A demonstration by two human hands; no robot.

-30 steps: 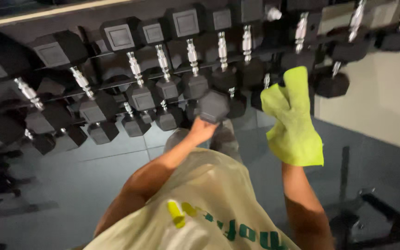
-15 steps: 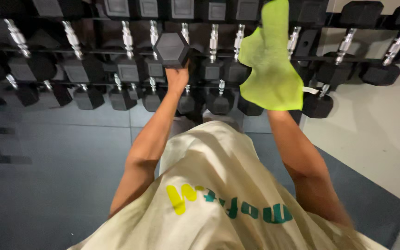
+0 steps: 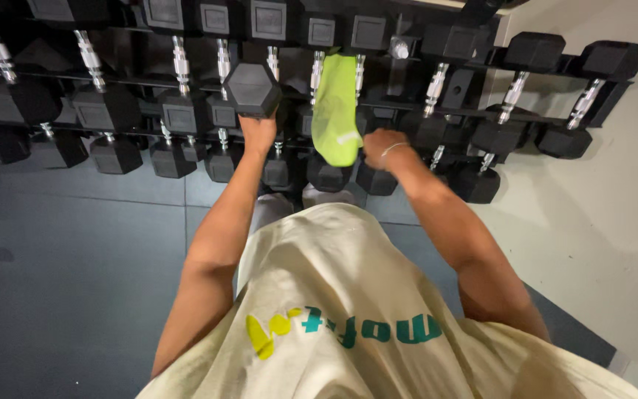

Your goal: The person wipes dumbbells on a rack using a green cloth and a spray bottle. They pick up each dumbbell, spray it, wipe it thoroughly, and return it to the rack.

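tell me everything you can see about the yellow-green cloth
The yellow-green cloth is a soft, bright rag that looks like microfibre, hanging in a long narrow fold in front of the dumbbell rack. Its top lies against a chrome dumbbell handle, its rounded lower end beside the right hand. Whether that hand grips it cannot be told.

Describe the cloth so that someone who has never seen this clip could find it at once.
Start at the dark dumbbell rack along the wall. Near its middle, just beside the right hand, a cloth hangs over the dumbbell row. It is the only bright yellow-green, soft thing among black hexagonal weights with silver handles.
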